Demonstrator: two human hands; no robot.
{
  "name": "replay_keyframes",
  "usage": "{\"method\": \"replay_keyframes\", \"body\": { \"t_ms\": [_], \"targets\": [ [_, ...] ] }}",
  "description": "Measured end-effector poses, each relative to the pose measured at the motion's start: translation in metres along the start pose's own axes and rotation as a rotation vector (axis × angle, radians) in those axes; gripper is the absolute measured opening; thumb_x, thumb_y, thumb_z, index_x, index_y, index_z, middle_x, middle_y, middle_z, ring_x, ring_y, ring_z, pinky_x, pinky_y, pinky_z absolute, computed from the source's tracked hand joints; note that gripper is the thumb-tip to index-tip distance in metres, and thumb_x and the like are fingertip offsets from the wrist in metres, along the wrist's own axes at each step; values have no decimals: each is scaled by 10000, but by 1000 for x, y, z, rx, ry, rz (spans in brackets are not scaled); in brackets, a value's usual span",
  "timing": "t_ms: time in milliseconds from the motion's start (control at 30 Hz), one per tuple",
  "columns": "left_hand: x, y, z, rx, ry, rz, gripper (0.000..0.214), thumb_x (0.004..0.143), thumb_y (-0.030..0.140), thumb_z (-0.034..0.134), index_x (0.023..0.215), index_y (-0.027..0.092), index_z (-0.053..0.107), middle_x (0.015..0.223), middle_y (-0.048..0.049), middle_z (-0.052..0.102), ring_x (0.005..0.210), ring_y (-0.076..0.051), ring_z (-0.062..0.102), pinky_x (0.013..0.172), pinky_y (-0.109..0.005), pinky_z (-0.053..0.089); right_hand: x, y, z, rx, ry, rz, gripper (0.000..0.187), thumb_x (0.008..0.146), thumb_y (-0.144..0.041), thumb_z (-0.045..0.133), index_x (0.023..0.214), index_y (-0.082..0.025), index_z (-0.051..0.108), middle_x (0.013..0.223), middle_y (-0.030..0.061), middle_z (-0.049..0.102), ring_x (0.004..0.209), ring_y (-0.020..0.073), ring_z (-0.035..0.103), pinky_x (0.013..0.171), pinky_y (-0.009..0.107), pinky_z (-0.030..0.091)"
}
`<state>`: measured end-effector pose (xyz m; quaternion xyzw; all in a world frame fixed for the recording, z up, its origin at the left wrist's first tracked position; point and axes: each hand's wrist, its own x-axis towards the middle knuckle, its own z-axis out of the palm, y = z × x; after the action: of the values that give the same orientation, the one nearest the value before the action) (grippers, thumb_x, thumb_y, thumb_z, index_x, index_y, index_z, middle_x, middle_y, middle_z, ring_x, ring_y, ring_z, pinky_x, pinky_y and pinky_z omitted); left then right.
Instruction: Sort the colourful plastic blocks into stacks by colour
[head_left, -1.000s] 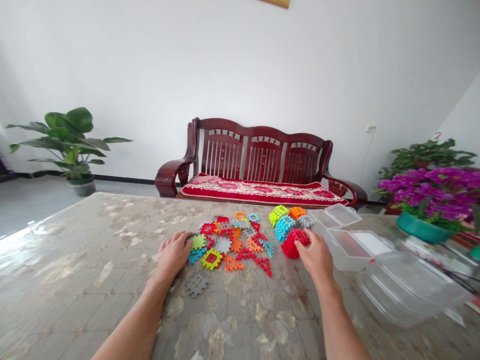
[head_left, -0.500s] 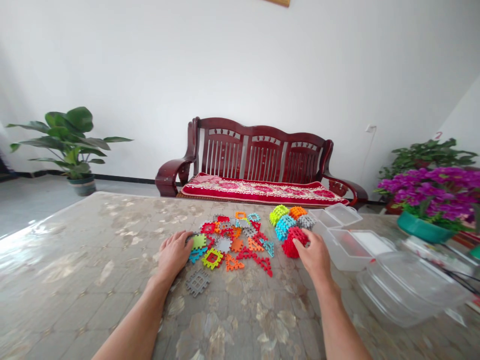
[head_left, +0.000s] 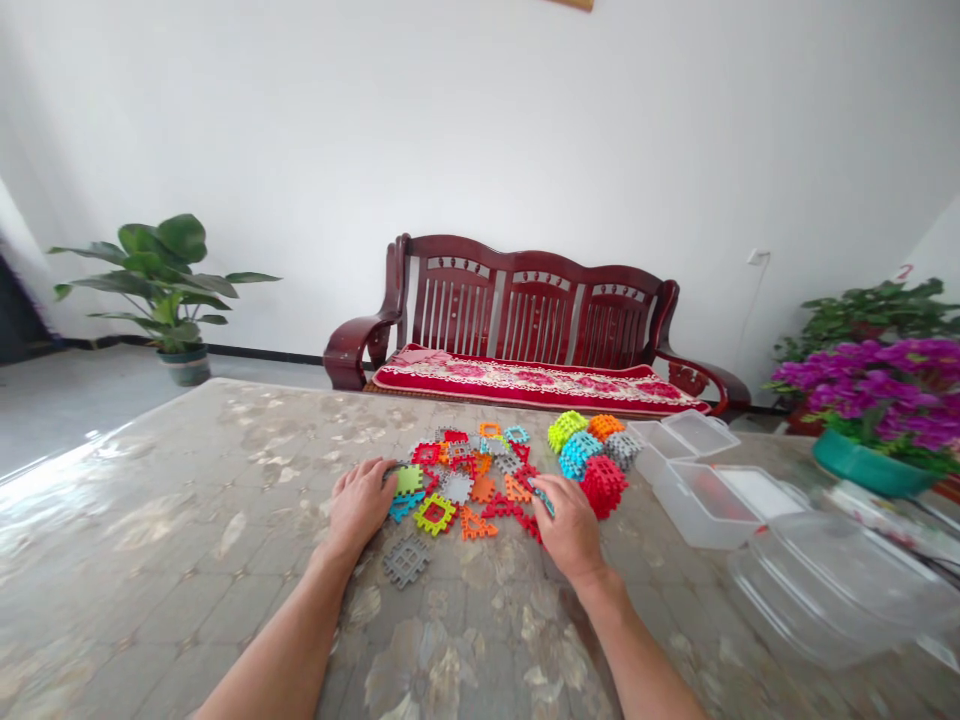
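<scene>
Light-green toothed tile (head_left: 409, 480), lying flat; light-blue piece (head_left: 545, 502), mostly hidden, well to right.

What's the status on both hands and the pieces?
Left hand by the green square, grip unclear. Right hand at the blue triangle, partly hiding it, near the red bundle. Loose tiles between hands.

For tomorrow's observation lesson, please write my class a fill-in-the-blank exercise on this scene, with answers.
1. The chunky cluster nearest the right hand is ____.
2. Counting it, ____ such clusters stand on the table.
3. Loose flat pieces lie mainly ____ the left hand and the right hand.
4. The flowers in the teal pot are ____.
Missing words: red; five; between; purple.
</scene>
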<state>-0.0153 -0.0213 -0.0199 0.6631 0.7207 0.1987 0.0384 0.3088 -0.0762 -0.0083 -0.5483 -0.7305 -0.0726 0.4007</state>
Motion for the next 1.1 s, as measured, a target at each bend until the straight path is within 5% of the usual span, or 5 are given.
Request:
{"method": "replay_keyframes", "body": {
  "t_ms": [267,500,800,967,1100],
  "targets": [
    [-1,1,0,6,14,-10,419,945,337,364,1250,263,642,1370,-61,619,1281,-252,548,1116,-430,345,-1,-19,26,-5,-220,31,265,875,-178,580,1099,-234,710,1159,58,711,1096,243,596,997,393,444],
    [-1,2,-1,-15,13,-14,415,941,326,372,1244,253,646,1357,-66,624,1262,-257,557,1107,-436,350,25,-38,36,-66,-408,76,387,866,-310,609,1234,-205,663,1295,74,660,1202,265,550,1052,377,398],
    [-1,2,-2,-17,2,-26,418,944,334,371,1252,254,642,1372,-63,614,1266,-264,550,1116,-444,342,56,-56,44,-291,-615,85,367,807,-315,608,1146,-184,660,1138,116,707,1086,277,619,910,344,441],
    [-1,3,-2,-14,5,-27,420,944,340,368,1253,261,642,1372,-61,615,1260,-264,557,1112,-441,349,58,-58,38,-359,-621,3,324,822,-272,576,1126,-184,643,1106,122,704,1059,257,629,894,331,436],
    [-1,3,-1,-11,19,-31,418,940,342,371,1243,265,649,1369,-60,619,1259,-262,558,1114,-437,348,67,-54,13,-422,-610,-128,454,799,-205,579,1252,-182,594,1161,133,694,1098,268,606,943,363,418]
  ]
}}
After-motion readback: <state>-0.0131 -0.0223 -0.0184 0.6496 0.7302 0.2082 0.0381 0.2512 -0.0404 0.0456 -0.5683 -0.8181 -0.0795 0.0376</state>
